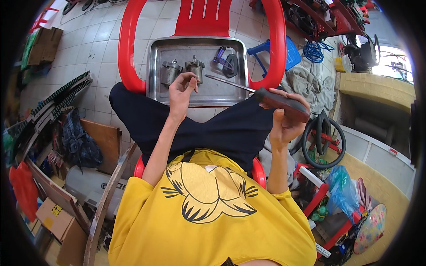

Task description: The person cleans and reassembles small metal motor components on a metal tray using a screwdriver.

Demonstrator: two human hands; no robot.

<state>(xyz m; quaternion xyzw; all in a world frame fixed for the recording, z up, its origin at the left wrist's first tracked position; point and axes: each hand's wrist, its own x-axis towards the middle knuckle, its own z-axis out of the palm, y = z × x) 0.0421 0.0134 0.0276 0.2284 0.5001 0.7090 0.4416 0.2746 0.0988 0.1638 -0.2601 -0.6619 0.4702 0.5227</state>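
My right hand [289, 126] is closed round the dark reddish-brown handle of a screwdriver [284, 105]. Its long metal shaft points left, with the tip above a metal tray [153, 88]. Over the tray's near part, my left hand [179, 95] has its fingers curled, thumb and fingertips close together; whether something small is between them I cannot make out. Just beyond it in the tray stand two grey metal cylinders that look like small motors, one on the left [171, 71] and one [194, 65] partly behind my fingers. Farther right lie a purple metal part [219, 55] and a black oval piece [230, 65].
The tray rests on a red plastic chair [202, 22] between my knees. A blue stool [277, 53], blue coiled hose [317, 51] and grey cloth [310, 86] are to the right. Black tyres [341, 146] lie nearer. Wooden boards [104, 144] and cartons [53, 217] crowd the left.
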